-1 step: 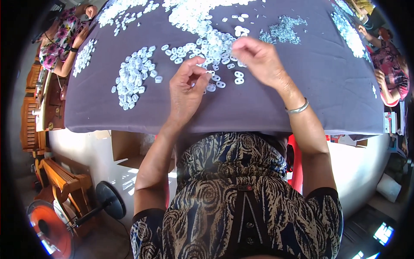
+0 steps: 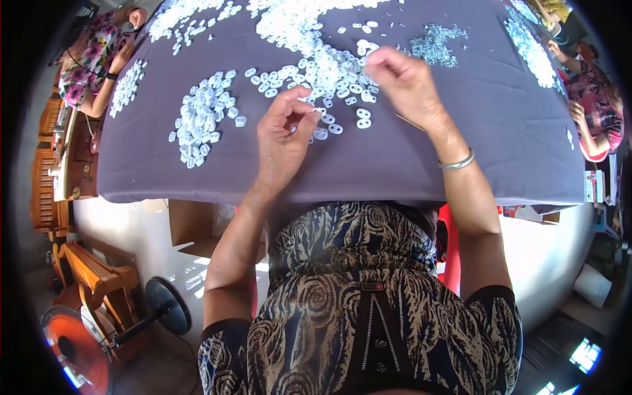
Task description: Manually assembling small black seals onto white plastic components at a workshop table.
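My left hand [image 2: 284,125] is closed in a pinch above the cloth. Between its thumb and fingertips is a small white plastic piece [image 2: 318,111], mostly covered by the fingers. My right hand [image 2: 408,84], blurred by motion, hovers to the right with its fingers curled together; whatever they hold is hidden. A thin tan strip [image 2: 409,122] shows beside the right wrist. Loose white two-holed plastic pieces [image 2: 334,66] lie in a heap just beyond both hands. Nearer me, a two-holed piece [image 2: 363,118] rests between the hands.
The purple-grey cloth [image 2: 230,181] covers the table. A separate pile of white pieces [image 2: 203,118] lies left, and small metal screw-like parts [image 2: 438,46] are scattered at the far right. Other people sit at the left [image 2: 82,72] and right [image 2: 602,118] edges. A fan [image 2: 76,349] stands lower left.
My right hand has shifted slightly right, and the thin tan strip now shows by its wrist. My left hand keeps its pinch in nearly the same place.
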{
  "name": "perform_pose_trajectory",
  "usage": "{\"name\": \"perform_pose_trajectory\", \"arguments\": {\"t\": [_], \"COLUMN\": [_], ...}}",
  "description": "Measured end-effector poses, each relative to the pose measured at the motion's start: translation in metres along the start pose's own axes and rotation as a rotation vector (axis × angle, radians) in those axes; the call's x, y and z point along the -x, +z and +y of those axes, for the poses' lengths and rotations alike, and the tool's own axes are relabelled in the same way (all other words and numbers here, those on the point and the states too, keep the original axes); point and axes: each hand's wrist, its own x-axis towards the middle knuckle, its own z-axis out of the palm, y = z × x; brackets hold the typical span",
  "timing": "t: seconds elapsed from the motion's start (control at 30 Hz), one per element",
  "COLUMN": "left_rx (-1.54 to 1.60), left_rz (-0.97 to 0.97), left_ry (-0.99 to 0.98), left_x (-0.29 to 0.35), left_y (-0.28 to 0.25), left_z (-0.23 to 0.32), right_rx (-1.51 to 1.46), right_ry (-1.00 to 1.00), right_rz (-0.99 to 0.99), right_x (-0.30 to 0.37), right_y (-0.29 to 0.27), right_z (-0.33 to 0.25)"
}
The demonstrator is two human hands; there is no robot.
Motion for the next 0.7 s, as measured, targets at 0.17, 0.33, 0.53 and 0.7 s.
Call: {"name": "perform_pose_trajectory", "arguments": {"t": [0.17, 0.33, 0.53, 0.7], "left_rx": [-0.010, -0.045, -0.039, -0.045], "left_rz": [0.037, 0.121, 0.143, 0.109], "left_ry": [0.040, 0.086, 0.079, 0.076], "left_x": [0.000, -0.002, -0.002, 0.000], "left_y": [0.000, 0.000, 0.001, 0.001], "left_z": [-0.008, -0.014, -0.017, -0.014], "right_rx": [0.516, 0.671, 0.632, 0.625], "right_ry": [0.141, 0.054, -0.068, -0.104], "right_rz": [0.197, 0.089, 0.004, 0.120], "right_x": [-0.008, -0.008, -0.011, -0.013], "right_y": [-0.068, -0.070, -0.039, -0.039], "right_z": [0.028, 0.044, 0.045, 0.044]}}
